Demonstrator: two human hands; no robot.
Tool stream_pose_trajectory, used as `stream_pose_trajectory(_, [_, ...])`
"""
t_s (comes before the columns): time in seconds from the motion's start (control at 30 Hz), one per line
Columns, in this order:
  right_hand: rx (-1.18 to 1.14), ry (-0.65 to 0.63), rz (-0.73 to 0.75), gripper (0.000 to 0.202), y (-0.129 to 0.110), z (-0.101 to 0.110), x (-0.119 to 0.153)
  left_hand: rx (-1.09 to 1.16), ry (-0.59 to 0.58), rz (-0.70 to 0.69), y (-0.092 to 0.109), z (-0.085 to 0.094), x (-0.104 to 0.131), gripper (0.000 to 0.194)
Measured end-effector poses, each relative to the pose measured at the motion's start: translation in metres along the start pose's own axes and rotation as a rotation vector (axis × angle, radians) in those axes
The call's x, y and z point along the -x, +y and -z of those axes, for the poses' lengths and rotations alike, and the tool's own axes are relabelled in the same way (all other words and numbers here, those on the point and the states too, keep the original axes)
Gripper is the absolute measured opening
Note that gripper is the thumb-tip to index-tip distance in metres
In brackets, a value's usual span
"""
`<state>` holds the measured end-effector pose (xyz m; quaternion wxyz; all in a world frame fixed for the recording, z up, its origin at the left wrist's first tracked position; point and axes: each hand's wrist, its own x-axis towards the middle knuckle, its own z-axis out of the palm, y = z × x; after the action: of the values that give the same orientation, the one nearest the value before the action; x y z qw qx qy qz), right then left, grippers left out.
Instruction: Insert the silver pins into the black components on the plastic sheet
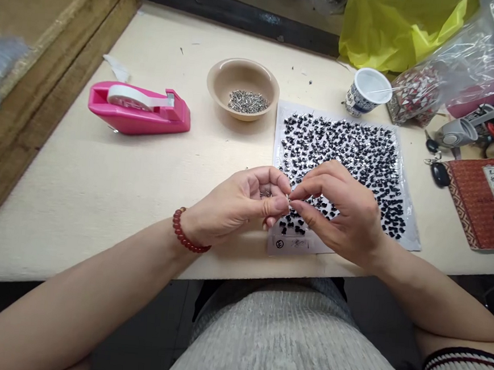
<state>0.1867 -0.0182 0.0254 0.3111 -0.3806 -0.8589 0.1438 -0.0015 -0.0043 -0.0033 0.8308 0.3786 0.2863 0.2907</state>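
My left hand [245, 202], with a red bead bracelet [183, 237] on the wrist, is curled around several small metal pieces [265, 194] in its palm. Its thumb and index finger pinch a tiny light item at their tips. My right hand [339, 212] meets it there, thumb and fingertips closed on the same spot; what it grips is too small to name. Both hands are over the left part of a white sheet [274, 247] covered with many small black pieces [361, 143]. Behind them, a beige bowl [221, 83] holds a pile of small metal pins [248, 102].
A pink tape dispenser [149, 117] stands left of the bowl. At the back right are a patterned cup [360, 100], a yellow bag [383, 30] and a clear bag of red-and-white pieces [417, 93]. A red pouch [480, 209] lies right. A wooden frame [61, 50] borders the left.
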Motion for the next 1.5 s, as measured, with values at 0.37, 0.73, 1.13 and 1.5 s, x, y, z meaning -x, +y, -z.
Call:
stream_pose_trajectory(0.37, [0.022, 0.031, -0.012, 0.007, 0.003, 0.012, 0.003, 0.144, 0.074, -0.055, 0.002, -0.002, -0.001, 0.01])
stream_pose_trajectory(0.73, [0.305, -0.224, -0.052, 0.011, 0.014, 0.006, 0.035, 0.211, 0.443, -0.098, 0.008, -0.002, -0.007, 0.014])
stream_pose_trajectory(1.13, [0.427, -0.272, 0.055, 0.02, 0.012, 0.003, 0.028, 0.113, 0.338, -0.156, 0.001, 0.002, -0.004, 0.017])
stream_pose_trajectory(1.5, [0.352, -0.217, 0.034, 0.009, 0.013, 0.009, 0.03, 0.091, 0.21, -0.089, 0.001, 0.003, -0.004, 0.014])
